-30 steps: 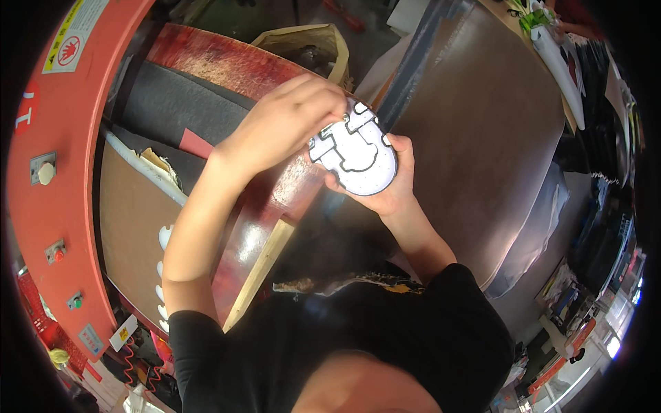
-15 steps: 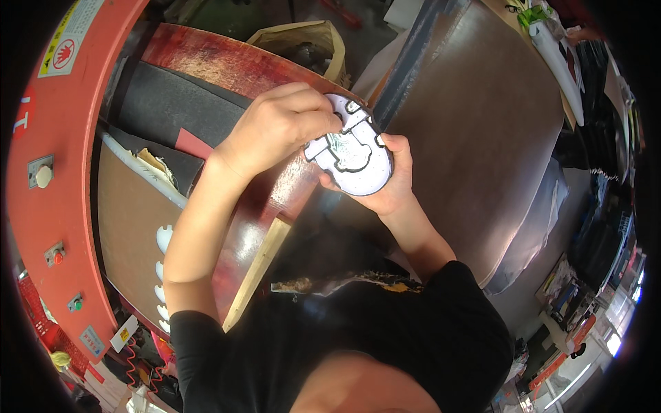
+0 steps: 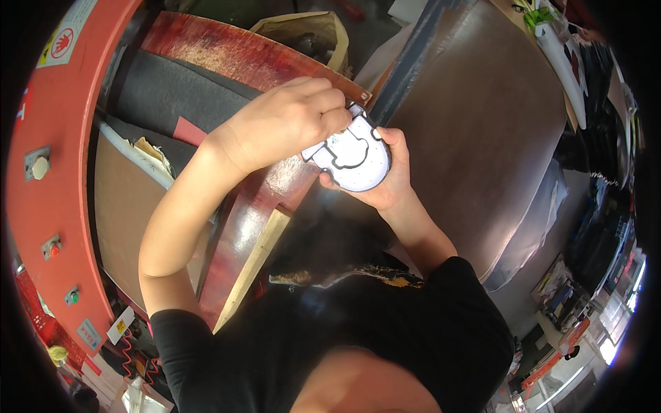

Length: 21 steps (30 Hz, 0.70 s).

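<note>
My right hand (image 3: 392, 175) grips a white oval plate with raised black outlines (image 3: 368, 168), perhaps a cutting die, its thumb on the right rim and fingertips on the near left. The plate is tilted, its patterned side up, above the red-brown board edge. Over its far left part, my left hand (image 3: 303, 120) is closed with bent fingers, the fingertips at the plate's surface. Whatever those fingers pinch is hidden behind them. Glare washes out the plate's middle.
A red machine frame with knobs and buttons (image 3: 51, 206) stands at the left. Beside it lie dark grey sheets (image 3: 172, 93) and a wooden strip (image 3: 251, 268). A large brown sheet (image 3: 475, 138) spreads to the right. An open sack (image 3: 337, 34) stands beyond the board.
My left hand has shifted right and covers more of the plate's far part. Its elbow has swung out to the left. The right hand keeps its hold almost in place.
</note>
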{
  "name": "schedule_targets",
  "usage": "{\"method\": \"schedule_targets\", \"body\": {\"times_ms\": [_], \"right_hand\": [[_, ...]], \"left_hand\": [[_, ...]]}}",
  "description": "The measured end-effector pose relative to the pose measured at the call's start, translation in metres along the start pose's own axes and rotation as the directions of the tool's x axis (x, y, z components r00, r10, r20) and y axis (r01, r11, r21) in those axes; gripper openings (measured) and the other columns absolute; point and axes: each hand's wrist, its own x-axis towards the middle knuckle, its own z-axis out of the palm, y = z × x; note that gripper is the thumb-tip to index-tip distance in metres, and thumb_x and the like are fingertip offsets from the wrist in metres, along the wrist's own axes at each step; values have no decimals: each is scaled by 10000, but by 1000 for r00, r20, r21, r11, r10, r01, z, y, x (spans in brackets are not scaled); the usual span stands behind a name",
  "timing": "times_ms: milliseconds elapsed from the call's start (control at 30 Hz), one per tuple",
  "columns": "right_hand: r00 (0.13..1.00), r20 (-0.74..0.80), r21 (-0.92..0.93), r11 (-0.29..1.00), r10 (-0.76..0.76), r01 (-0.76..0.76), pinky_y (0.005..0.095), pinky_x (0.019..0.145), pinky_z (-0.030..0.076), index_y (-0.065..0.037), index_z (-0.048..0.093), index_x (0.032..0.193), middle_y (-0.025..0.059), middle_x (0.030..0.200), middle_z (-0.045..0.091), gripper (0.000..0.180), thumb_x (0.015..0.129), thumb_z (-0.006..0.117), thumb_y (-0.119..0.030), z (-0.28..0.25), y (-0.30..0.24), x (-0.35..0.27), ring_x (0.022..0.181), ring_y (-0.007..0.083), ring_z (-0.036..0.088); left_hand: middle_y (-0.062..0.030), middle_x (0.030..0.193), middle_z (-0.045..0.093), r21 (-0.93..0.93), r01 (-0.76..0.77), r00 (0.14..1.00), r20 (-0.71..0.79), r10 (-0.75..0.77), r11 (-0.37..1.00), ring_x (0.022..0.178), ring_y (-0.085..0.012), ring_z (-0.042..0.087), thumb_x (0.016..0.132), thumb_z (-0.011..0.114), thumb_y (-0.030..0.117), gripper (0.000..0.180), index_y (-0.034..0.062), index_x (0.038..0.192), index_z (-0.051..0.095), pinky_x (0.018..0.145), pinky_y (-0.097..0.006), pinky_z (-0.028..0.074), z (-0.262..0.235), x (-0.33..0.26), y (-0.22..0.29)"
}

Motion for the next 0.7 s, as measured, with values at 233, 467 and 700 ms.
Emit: {"method": "schedule_targets", "body": {"times_ms": [233,467,700], "right_hand": [[999,47,50,999,-9,7,548,889,457,-92,487,1355,162,1341,542,622,838,523,-435,1,-5,2,1204,363,522],[999,-12,30,998,-50,50,518,878,451,-101,467,1377,172,1344,528,661,812,538,-438,13,-4,3,1196,371,507],[991,45,67,991,-123,119,486,891,465,-97,407,1426,200,1423,442,710,838,534,-474,15,-8,7,1292,434,404]], "left_hand": [[-84,861,631,-239,129,877,-427,-223,963,783,-208,607,851,702,27,82,5,871,626,709,-312,493,-15,-7,-15],[-44,822,678,-389,652,522,-393,-757,651,732,-112,633,888,699,101,174,-1,1018,645,691,-251,511,19,-7,-117],[-36,821,676,-415,510,619,-432,-656,754,769,-103,626,888,700,119,123,9,942,686,714,-225,491,35,-13,-58]]}}
